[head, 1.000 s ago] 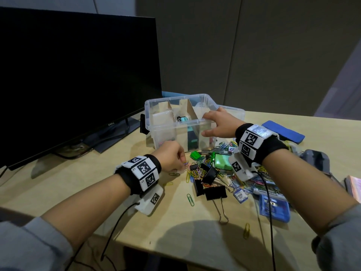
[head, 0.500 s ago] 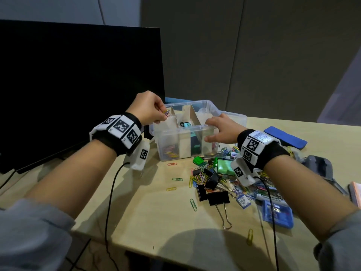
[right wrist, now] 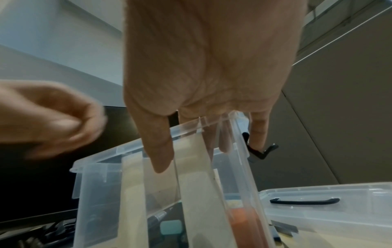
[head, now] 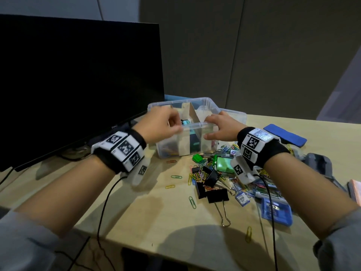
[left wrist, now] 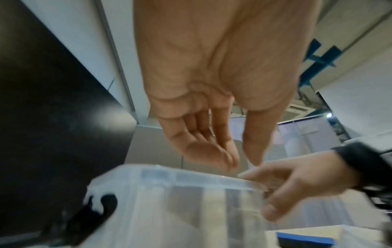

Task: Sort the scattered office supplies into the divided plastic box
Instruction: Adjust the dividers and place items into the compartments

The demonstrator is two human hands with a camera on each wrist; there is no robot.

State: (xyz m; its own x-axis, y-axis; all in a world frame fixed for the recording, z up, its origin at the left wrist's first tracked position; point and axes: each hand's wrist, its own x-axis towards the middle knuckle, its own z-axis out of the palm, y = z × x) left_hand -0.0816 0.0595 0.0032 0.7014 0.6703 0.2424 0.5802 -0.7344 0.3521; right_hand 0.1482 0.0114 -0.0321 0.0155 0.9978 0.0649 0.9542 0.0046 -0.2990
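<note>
The clear divided plastic box [head: 197, 132] sits on the desk [head: 140, 208] just right of the Dell monitor [head: 78, 85], its long axis running left to right, cardboard dividers [head: 192, 114] crossing it front to back. The right hand [head: 220, 127] grips the box's near right rim, thumb outside, fingers [right wrist: 224, 141] inside. The left hand [head: 162, 124] hovers over the left compartments, fingers relaxed and holding nothing. Paper clips and black binder clips [head: 213, 184] lie scattered in front of the box.
</note>
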